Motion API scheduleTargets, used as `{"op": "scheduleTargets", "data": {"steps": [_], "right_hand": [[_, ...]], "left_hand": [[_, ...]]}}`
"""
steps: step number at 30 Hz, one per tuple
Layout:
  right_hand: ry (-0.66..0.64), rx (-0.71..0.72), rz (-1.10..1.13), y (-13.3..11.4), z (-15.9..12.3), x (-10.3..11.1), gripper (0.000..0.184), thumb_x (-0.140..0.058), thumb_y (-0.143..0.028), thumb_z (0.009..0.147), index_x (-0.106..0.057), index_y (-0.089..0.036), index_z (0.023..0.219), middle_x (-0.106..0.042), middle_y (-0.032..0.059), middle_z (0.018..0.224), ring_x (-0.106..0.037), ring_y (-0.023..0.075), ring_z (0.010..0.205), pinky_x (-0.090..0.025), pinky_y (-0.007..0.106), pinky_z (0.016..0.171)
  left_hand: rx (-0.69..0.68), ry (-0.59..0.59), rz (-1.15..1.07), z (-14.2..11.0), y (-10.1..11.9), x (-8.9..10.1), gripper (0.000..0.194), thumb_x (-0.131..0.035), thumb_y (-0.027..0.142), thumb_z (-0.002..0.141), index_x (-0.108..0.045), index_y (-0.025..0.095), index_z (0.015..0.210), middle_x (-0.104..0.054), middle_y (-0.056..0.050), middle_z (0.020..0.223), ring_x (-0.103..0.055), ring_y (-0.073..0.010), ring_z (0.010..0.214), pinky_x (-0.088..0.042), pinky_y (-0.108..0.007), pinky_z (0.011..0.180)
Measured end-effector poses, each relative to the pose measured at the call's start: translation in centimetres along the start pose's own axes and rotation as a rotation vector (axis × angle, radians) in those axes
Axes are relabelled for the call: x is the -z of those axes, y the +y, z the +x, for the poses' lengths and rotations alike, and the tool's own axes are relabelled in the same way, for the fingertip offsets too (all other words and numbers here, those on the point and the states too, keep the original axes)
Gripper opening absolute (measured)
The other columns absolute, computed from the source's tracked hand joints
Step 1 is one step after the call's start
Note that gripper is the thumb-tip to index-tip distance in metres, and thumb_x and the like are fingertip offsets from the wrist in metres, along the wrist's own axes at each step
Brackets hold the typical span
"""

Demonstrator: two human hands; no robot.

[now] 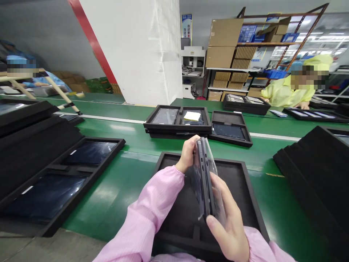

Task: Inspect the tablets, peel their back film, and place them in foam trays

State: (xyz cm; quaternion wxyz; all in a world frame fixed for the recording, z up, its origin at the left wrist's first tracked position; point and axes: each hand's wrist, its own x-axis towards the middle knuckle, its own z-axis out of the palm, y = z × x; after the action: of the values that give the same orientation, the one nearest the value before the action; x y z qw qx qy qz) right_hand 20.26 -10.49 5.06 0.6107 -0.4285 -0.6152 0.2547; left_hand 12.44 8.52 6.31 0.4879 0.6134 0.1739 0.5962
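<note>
Two thin dark tablets (204, 174) stand on edge, pressed together, above a black foam tray (247, 193). Clear plastic film (214, 163) wraps them and sticks out on the right. My left hand (188, 154) grips their far end, its fingers partly hidden behind them. Closer to me, my right hand (229, 218) holds the near end and right side, thumb at the lower corner. Ports and slots show along the edge that faces up. Below the tablets, part of the tray's dark floor and a small divider can be seen.
Stacked black trays with tablets (177, 122) stand ahead, beside another tray (231, 131). More trays (89, 156) lie left, and a black stack (313, 182) rises right. A green conveyor belt (136, 171) runs beneath. A person in yellow (291, 91) sits across at the right.
</note>
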Motion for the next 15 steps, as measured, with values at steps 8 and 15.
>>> {"op": "scheduleTargets", "data": {"steps": [8, 15], "right_hand": [[-0.007, -0.112, 0.237, -0.7, 0.8, 0.3, 0.049, -0.053, -0.053, 0.094, -0.056, -0.028, 0.136, -0.054, 0.0096, 0.140, -0.054, 0.0311, 0.128, -0.050, 0.044, 0.104], [0.044, -0.048, 0.165, -0.6, 0.9, 0.4, 0.037, -0.053, -0.034, 0.097, -0.059, -0.036, 0.134, -0.061, 0.0058, 0.128, -0.062, 0.0249, 0.119, -0.056, 0.035, 0.096]], "left_hand": [[-0.001, -0.033, 0.062, -0.3, 0.7, -0.1, 0.068, -0.037, 0.088, 0.074, -0.041, 0.022, 0.055, -0.040, 0.001, 0.053, -0.034, -0.0127, 0.049, -0.028, -0.030, 0.047], [-0.006, -0.108, 0.133, -0.7, 1.8, -0.5, 0.071, -0.031, 0.090, 0.072, -0.045, 0.022, 0.056, -0.043, 0.001, 0.052, -0.036, -0.0136, 0.049, -0.031, -0.031, 0.050]]}}
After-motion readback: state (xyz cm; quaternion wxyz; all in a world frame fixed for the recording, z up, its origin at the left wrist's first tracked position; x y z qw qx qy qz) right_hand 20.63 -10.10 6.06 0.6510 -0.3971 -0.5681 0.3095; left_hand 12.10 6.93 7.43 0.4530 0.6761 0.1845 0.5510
